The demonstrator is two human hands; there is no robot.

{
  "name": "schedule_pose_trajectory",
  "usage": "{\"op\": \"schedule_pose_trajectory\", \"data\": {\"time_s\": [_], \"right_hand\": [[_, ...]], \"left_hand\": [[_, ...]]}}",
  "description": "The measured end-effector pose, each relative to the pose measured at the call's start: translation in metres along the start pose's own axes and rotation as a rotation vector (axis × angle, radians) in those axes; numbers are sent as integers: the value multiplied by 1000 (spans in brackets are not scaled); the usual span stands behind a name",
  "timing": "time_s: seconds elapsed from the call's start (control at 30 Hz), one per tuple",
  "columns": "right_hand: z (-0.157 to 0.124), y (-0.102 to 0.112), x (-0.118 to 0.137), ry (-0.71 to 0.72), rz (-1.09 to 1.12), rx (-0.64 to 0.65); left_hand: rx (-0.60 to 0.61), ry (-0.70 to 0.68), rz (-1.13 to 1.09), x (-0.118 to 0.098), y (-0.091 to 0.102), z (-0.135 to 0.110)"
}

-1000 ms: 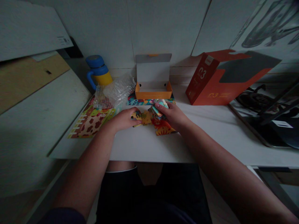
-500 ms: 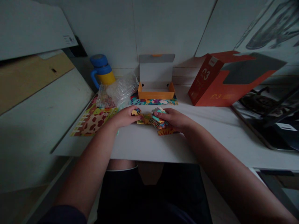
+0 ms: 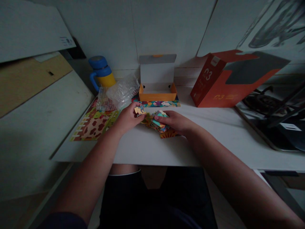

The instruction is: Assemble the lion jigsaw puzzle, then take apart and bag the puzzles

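Between the thumb and fingers of my left hand [image 3: 130, 118] is a small puzzle piece [image 3: 140, 110], yellowish with some blue-grey on it. My right hand [image 3: 175, 121] is closed around a stack of puzzle pieces [image 3: 159, 122], their colourful printed faces and edges showing. Below and between the hands, a yellow-green printed piece [image 3: 148, 118] is partly hidden. An orange piece with dark rays [image 3: 168, 135] lies under my right hand. Behind them stands an orange box [image 3: 157, 96], its lid raised, on a teal patterned strip [image 3: 164, 104].
At left lies a cow-patterned printed sheet [image 3: 91, 125] with crumpled clear plastic [image 3: 121, 92] on its far end. A blue and yellow bottle [image 3: 102, 72] stands behind. A large orange-red carton [image 3: 214, 82] sits at back right, beside a black stove [image 3: 274, 124].
My left hand has risen slightly and turned, so the piece it holds shows more of its face. My right hand keeps the stack in nearly the same place.
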State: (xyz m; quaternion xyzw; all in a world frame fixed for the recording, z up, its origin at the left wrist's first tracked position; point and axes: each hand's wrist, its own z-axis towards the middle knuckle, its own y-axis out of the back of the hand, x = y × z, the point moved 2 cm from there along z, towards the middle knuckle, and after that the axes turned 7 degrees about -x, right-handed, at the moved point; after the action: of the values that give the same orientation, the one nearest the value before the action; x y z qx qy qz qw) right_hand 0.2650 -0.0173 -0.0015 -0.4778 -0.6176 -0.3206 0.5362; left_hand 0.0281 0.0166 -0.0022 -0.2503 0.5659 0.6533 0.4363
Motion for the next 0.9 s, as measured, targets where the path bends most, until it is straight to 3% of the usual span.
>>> {"op": "schedule_pose_trajectory", "data": {"time_s": [0.17, 0.3, 0.43, 0.63, 0.9], "right_hand": [[3, 0, 0, 31, 23, -24], [5, 7, 7, 56, 131, -189], [5, 17, 13, 28, 118, -344], [4, 19, 13, 24, 135, -348], [1, 15, 17, 11, 127, -346]], "left_hand": [[21, 59, -170, -1, -11, 2], [88, 110, -249, 3, -23, 2], [119, -4, -45, 1, -32, -1], [90, -239, 323, -4, -30, -2], [209, -315, 372, 1, -33, -2]]}}
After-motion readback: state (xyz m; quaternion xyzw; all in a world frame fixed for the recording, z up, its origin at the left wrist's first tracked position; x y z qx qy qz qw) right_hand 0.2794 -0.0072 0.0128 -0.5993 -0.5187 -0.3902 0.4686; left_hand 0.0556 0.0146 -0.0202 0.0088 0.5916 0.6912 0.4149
